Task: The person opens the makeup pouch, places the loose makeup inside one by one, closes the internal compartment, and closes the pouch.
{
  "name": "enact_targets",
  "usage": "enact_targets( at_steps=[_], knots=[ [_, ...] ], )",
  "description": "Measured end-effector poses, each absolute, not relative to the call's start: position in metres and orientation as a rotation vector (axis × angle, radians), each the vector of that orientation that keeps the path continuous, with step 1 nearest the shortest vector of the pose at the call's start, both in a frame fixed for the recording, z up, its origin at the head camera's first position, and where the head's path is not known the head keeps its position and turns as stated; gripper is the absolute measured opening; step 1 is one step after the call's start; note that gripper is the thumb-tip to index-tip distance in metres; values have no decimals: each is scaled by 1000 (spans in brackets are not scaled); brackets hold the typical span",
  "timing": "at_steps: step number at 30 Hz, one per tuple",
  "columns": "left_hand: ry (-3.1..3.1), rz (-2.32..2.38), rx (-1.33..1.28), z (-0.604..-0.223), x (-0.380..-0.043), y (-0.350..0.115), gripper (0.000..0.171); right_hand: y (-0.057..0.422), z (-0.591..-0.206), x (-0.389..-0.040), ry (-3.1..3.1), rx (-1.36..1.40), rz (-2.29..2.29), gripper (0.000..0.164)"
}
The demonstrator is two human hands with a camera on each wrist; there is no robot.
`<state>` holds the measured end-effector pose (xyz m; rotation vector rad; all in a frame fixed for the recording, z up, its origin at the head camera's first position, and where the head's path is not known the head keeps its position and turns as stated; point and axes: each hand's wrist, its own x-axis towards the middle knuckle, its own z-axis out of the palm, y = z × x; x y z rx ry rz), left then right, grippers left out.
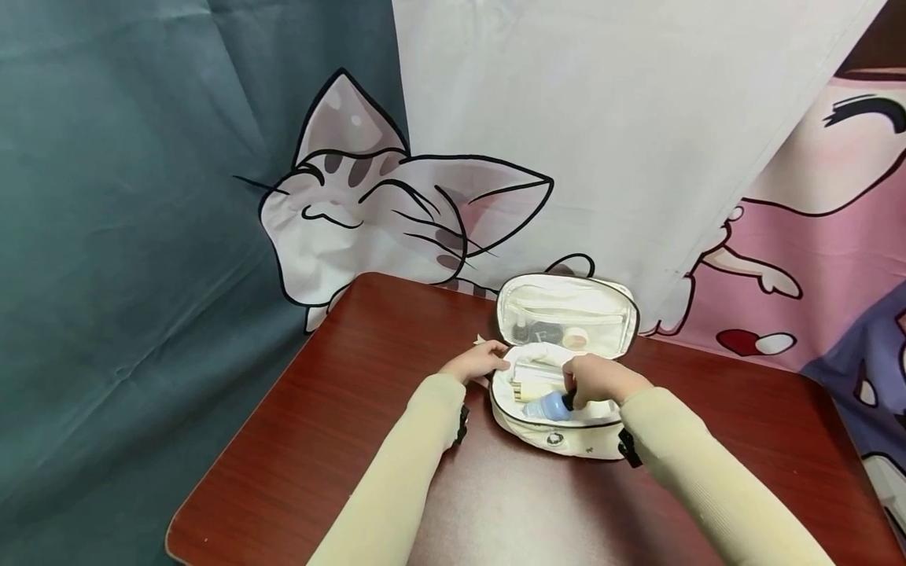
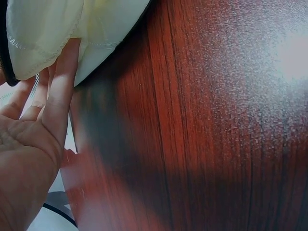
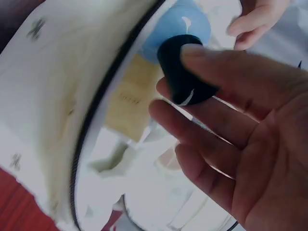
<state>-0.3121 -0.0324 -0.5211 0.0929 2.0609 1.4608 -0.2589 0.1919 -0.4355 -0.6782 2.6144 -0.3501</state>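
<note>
A cream zip-up cosmetic bag (image 1: 520, 428) with dark piping stands on the table, its lid (image 1: 566, 295) raised at the back. My right hand (image 1: 598, 379) reaches inside and pinches the black cap (image 3: 185, 72) of a light-blue bottle (image 1: 545, 407) between thumb and fingers. The bottle lies tilted among the contents. My left hand (image 1: 476, 363) holds the bag's left rim, its fingers (image 2: 62, 86) along the outer wall; part of the thumb is cut off in the left wrist view. A pale yellow box (image 3: 129, 98) sits beside the bottle.
The reddish-brown wooden table (image 1: 340, 393) extends on both sides of the bag. Behind it hangs a cartoon-printed curtain (image 1: 602, 118). A mesh pocket (image 1: 541, 334) in the lid contains dark items and a round beige one.
</note>
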Motion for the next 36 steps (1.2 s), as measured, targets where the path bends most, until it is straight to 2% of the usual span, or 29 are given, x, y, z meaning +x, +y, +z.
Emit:
enact_targets(
  at_steps=[13, 19, 23, 27, 33, 36],
  knots=[
    [2083, 1447, 97, -524, -314, -32, 42, 180, -451, -261, 2642, -740, -69, 22],
    [2074, 1454, 105, -521, -314, -32, 40, 181, -462, -256, 2645, -774, -76, 19],
    [2074, 1453, 100, -520, -314, -33, 39, 190, -455, -261, 2630, -809, -195, 11],
    [2068, 1448, 109, -522, -315, -35, 39, 210, -438, -276, 2627, -785, -270, 12],
    [2079, 1401, 134, -518, -324, -38, 33, 259, -421, -301, 2737, -518, -315, 11],
    [2215, 1251, 132, -508, -330, -36, 21, 284, -421, -310, 2775, -297, -434, 17]
  ],
)
